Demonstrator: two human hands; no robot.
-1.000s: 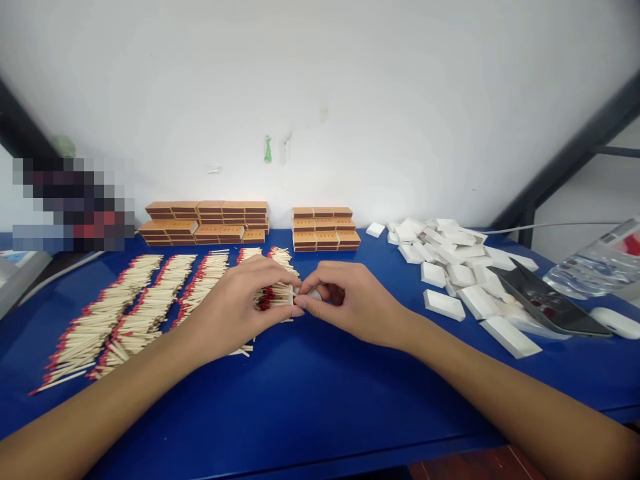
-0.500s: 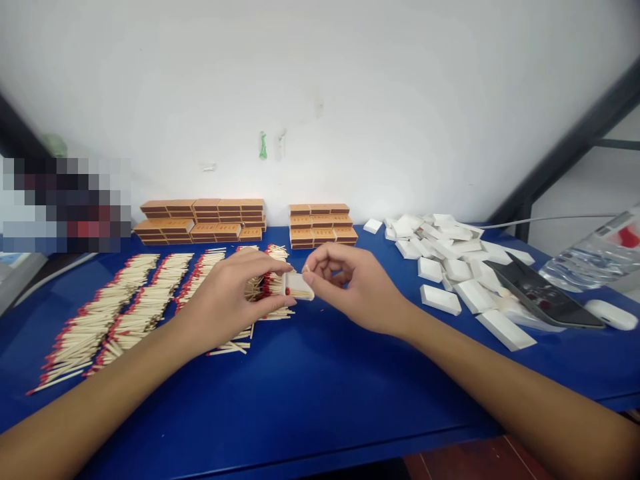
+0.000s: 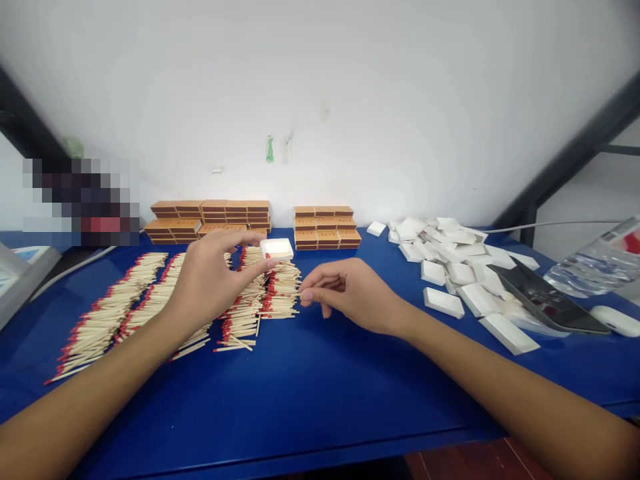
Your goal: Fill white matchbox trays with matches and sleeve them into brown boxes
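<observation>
My left hand (image 3: pixel 213 277) holds a small white matchbox tray (image 3: pixel 277 249) between thumb and fingers, lifted above the rows of red-tipped matches (image 3: pixel 150 303) laid on the blue table (image 3: pixel 320 393). My right hand (image 3: pixel 350 293) hovers just right of the nearest match pile (image 3: pixel 280 293), fingers curled with thumb and forefinger pinched on a matchstick that points left.
Stacks of orange matchbox sleeves (image 3: pixel 210 220) and a second stack (image 3: pixel 326 227) line the wall. A heap of white empty trays (image 3: pixel 450 260) lies at right, beside a dark phone (image 3: pixel 545 297), a plastic water bottle (image 3: pixel 595 263) and a white mouse (image 3: pixel 617 321).
My left hand lifted the white tray up and back, away from the right hand. My right hand dropped toward the match pile and pinched.
</observation>
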